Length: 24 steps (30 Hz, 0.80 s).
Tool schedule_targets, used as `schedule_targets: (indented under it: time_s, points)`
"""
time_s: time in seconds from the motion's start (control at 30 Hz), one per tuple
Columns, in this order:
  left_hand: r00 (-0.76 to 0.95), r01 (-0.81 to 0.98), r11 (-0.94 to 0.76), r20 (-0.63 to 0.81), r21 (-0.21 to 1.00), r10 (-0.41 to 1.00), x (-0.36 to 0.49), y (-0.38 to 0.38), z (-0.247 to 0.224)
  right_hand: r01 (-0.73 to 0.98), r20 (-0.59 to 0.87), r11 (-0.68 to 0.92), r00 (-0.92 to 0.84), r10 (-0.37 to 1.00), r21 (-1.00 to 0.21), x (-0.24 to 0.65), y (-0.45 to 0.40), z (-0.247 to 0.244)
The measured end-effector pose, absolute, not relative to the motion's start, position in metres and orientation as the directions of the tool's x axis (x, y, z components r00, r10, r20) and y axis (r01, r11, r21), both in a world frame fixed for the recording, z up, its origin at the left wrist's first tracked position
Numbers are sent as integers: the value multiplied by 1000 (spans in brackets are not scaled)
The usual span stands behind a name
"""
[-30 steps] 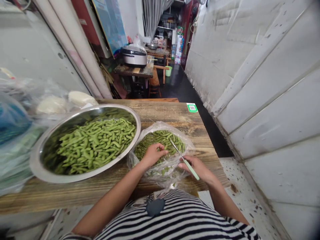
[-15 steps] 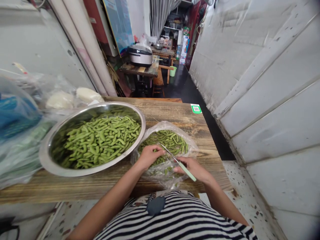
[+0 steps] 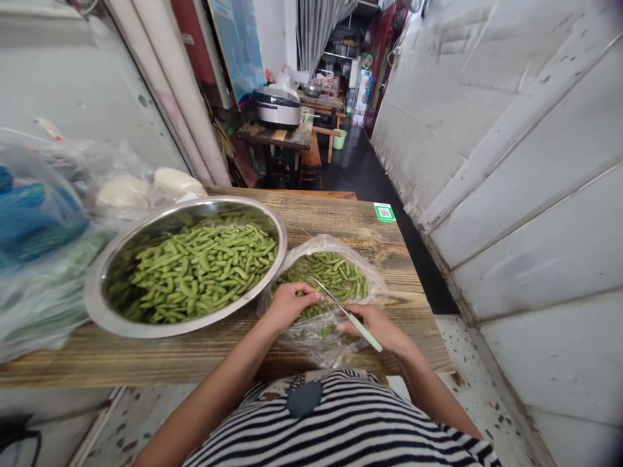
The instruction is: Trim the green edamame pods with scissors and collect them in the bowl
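**Big heap on one side, smaller heap on the other**

Here we are at the weathered wooden bench (image 3: 350,224): a wide stainless-steel bowl (image 3: 146,331) sits at lower left, heaped with bright green edamame pods (image 3: 199,272), while a clear plastic bag (image 3: 374,279) just to its right still holds a thinner layer of green pods (image 3: 335,275). The left hand (image 3: 292,306) curls down into that bag, fingertips among the pods, though whether they pinch one I can't tell. The right hand (image 3: 370,327) closes around a slim steel blade with a pale green handle (image 3: 366,333), its tip reaching over the bag. Against the earlier frame, the hands have barely moved; the bench has only slid a touch rightward in view.
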<state>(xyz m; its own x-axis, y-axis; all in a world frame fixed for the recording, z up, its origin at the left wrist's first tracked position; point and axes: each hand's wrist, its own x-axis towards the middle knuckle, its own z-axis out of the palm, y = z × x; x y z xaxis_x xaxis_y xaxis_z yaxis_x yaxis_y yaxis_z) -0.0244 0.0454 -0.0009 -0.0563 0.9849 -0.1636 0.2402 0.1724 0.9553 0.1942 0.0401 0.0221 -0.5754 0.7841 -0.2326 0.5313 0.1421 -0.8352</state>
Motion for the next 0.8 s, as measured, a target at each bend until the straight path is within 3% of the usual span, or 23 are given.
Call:
schedule_targets:
  time_s: [0.1, 0.23, 0.33, 0.7, 0.8]
  points:
    - [-57, 145, 209, -202, 967, 978, -25, 45, 0, 484, -233, 97, -575, 784, -870, 193, 41, 19]
    - [75, -209, 343, -335, 916, 939, -28, 46, 0, 438, -278, -11, -551, 787, -899, 192, 41, 14]
    - [147, -383, 370, -340, 846, 929, -30, 48, 1, 418, -349, -108, -557, 753, -902, 193, 38, 12]
    - [148, -469, 391, -366, 792, 919, -26, 46, 7, 455, -328, -34, -587, 740, -890, 189, 31, 26]
    - [142, -485, 388, -367, 784, 919, -26, 45, 6, 435, -343, -75, -581, 738, -897, 189, 29, 24]
